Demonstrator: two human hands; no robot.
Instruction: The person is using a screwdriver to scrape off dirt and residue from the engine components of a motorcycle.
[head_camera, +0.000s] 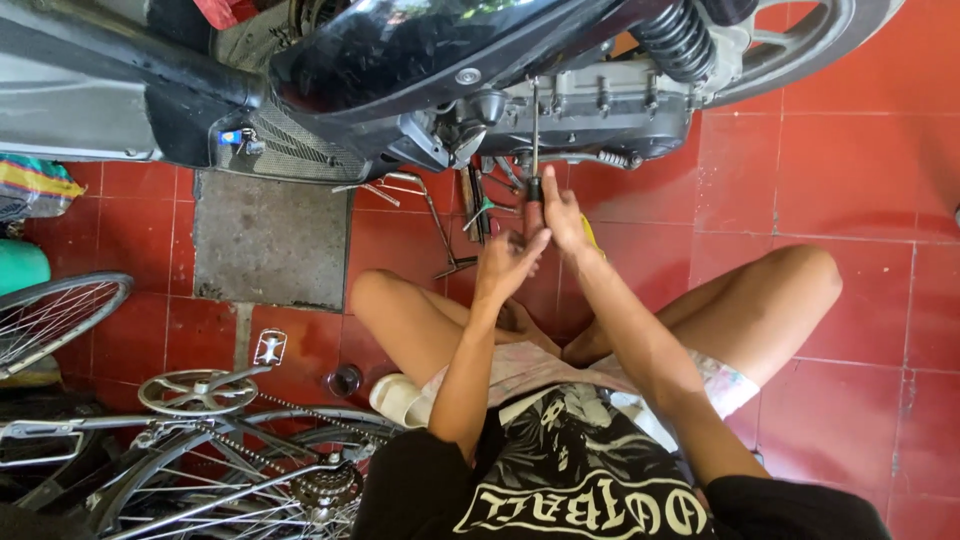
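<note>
- Head view showed the right hand (560, 212) clenched around a screwdriver (534, 140), its tip set into the scooter engine case (600, 110).
- Left hand (503, 262) pressed against the handle's butt, fingers loosely curled.
- Case bolts looked seated; little seemed undone.
- Tip contact and loose tools (480, 205) underneath were hard to make out.

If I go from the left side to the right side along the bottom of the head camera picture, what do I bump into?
Bicycle wheel → bicycle chainring → bicycle pedal → left hand → right hand on the screwdriver → right knee → red tiled floor.
</note>
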